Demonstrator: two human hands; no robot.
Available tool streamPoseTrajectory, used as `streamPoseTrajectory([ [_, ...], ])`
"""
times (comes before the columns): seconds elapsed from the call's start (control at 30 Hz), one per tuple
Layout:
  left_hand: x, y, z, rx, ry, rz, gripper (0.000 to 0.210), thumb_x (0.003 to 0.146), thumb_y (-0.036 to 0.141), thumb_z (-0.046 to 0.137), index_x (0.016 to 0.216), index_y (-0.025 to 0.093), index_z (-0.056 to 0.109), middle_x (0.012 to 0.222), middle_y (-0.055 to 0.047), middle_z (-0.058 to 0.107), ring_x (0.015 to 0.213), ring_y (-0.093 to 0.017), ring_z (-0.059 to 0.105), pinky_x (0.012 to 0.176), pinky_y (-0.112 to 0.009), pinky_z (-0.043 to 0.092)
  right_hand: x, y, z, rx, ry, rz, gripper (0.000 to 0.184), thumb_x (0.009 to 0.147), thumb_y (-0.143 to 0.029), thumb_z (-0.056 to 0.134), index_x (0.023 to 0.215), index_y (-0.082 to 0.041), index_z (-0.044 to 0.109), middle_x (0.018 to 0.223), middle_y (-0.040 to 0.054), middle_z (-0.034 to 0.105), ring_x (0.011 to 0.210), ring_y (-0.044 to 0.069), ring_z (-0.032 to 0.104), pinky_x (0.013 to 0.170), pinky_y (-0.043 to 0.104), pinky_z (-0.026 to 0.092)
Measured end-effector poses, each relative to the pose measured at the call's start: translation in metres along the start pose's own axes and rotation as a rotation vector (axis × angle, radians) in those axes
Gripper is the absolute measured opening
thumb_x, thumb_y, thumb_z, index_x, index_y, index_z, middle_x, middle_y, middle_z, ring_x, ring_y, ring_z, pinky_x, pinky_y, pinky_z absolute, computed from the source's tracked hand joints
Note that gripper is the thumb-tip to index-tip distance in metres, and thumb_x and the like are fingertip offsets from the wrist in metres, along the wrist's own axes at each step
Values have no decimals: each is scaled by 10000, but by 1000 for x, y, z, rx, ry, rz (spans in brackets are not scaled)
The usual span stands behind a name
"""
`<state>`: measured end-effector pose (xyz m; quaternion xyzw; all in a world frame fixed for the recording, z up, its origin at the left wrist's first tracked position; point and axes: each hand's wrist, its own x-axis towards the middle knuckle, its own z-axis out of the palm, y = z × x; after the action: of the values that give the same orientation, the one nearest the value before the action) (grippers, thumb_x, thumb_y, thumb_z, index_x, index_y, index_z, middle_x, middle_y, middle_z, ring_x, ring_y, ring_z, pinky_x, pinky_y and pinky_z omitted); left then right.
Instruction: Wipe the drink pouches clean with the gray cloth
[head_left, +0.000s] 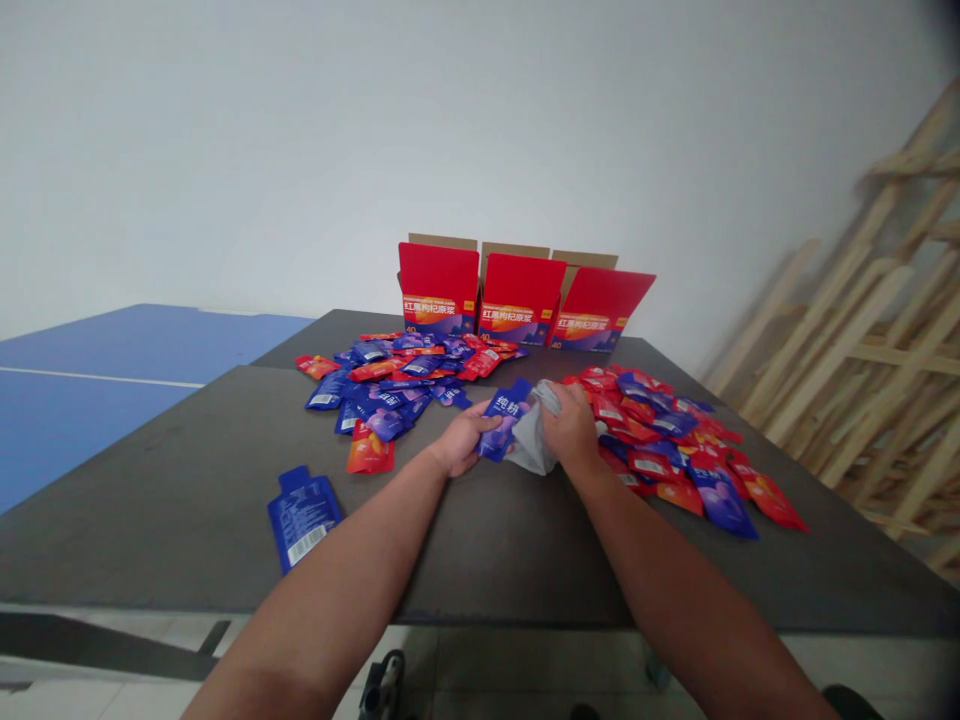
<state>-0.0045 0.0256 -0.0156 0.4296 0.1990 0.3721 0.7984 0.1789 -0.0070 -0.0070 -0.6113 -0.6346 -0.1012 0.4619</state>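
Facing a pale wall [480,120], you grip a blue pouch [505,420] above the dark tabletop [517,550], between two pouch piles [397,390], in your left fingers [486,424]; your right fingers [566,412] clutch grey cloth [534,452] beside it. Three red boxes [522,290] stand beyond, a blue surface [90,420] lies left, wooden slats [836,345] right.

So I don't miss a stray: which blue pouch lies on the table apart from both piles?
The blue pouch beside the left forearm, barcode up. It lies alone; the others sit in piles or the left hand.
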Motion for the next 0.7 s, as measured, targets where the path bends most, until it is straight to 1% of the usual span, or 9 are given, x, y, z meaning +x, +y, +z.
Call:
streamPoseTrajectory([
  [0.07, 1, 3, -1, -84, 73, 24, 403, 768, 143, 633, 1166, 201, 613, 979, -83, 688, 700, -161, 661, 669, -321, 556, -3, -3, -1, 9, -32, -79, 333, 843, -217, 524, 1154, -170, 634, 1019, 117, 566, 968, 246, 548, 874, 371, 477],
  [0.1, 2, 5, -1, -132, 114, 26, 379, 790, 170, 622, 1167, 204, 607, 962, -74, 689, 709, -160, 663, 679, -318, 555, -6, -6, -1, 15, -92, -148, 335, 836, -212, 535, 1152, -173, 637, 1021, 111, 568, 956, 238, 554, 857, 358, 483],
  [0.17, 4, 9, -2, -229, 162, -3, 320, 846, 287, 583, 1144, 177, 613, 900, -70, 692, 715, -166, 665, 689, -312, 551, -13, -13, 2, 34, -269, -315, 333, 815, -200, 562, 1136, -191, 648, 1029, 94, 580, 932, 219, 566, 827, 331, 491],
  [0.23, 4, 11, -2, -296, 156, -56, 379, 880, 425, 520, 1096, 135, 636, 840, -84, 692, 719, -185, 668, 693, -314, 547, -19, -19, 7, 54, -429, -476, 321, 795, -179, 583, 1102, -227, 665, 1042, 69, 598, 937, 204, 572, 848, 328, 484],
  [0.27, 4, 11, -2, -311, 139, -78, 428, 885, 472, 495, 1073, 119, 646, 823, -93, 692, 727, -197, 671, 696, -318, 544, -21, -22, 10, 64, -480, -541, 314, 790, -168, 586, 1083, -242, 672, 1047, 57, 609, 950, 201, 571, 871, 334, 475],
  [0.33, 3, 10, 0, -304, 105, -110, 471, 885, 512, 477, 1045, 108, 658, 813, -101, 697, 741, -214, 676, 705, -325, 539, -22, -26, 13, 73, -512, -611, 305, 790, -151, 583, 1062, -249, 679, 1053, 51, 626, 974, 205, 565, 902, 353, 461],
  [0.43, 2, 6, 3, -250, 79, -136, 438, 899, 483, 476, 1027, 108, 662, 819, -98, 707, 750, -210, 681, 736, -321, 532, -21, -26, 15, 56, -462, -547, 323, 802, -153, 568, 1100, -227, 665, 1064, 73, 626, 978, 216, 563, 875, 355, 474],
  [0.57, 0, -1, 5, -191, 34, -152, 391, 894, 463, 513, 1020, 124, 661, 821, -87, 714, 757, -192, 685, 760, -302, 525, -19, -22, 15, 21, -364, -364, 324, 828, -203, 547, 1139, -200, 641, 1055, 93, 612, 975, 224, 566, 857, 341, 484],
  [0.7, -2, -4, 5, -125, -2, -183, 375, 876, 469, 545, 1001, 136, 665, 794, -84, 710, 751, -188, 683, 739, -289, 524, -15, -19, 15, 46, -206, -180, 304, 849, -259, 534, 1125, -170, 625, 1034, 116, 618, 977, 243, 567, 871, 356, 472],
])
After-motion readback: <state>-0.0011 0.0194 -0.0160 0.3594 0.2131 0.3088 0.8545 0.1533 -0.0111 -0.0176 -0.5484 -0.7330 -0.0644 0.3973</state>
